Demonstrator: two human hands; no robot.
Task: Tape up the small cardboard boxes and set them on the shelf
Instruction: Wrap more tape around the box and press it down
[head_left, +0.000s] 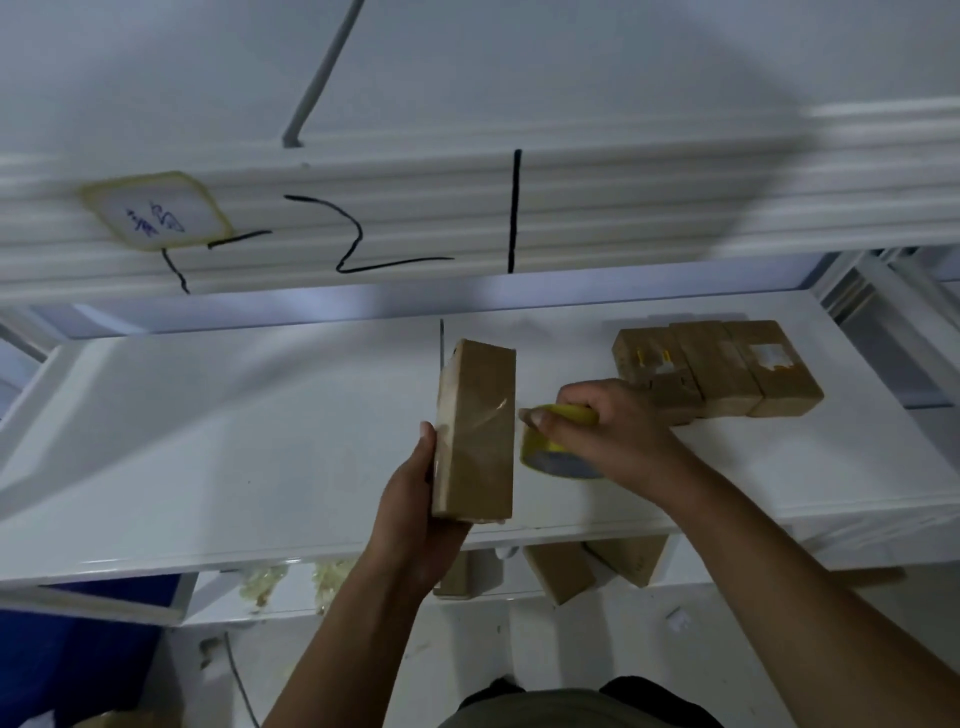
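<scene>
My left hand (415, 499) grips a small brown cardboard box (475, 431) from below and the left, holding it on edge above the white shelf (234, 426). Clear tape shines across the box's face. My right hand (602, 431) holds a yellow tape roll (550, 457) right beside the box's right edge, thumb on the roll's rim. Three small cardboard boxes (727, 369) stand side by side on the shelf, behind and to the right of my right hand.
An upper shelf beam (467, 218) with black marker lines and a taped label (156, 210) hangs overhead. Below the shelf's front edge, more cardboard boxes (561, 569) and crumpled tape scraps (291, 579) lie on a lower level. Something blue (78, 670) sits at lower left.
</scene>
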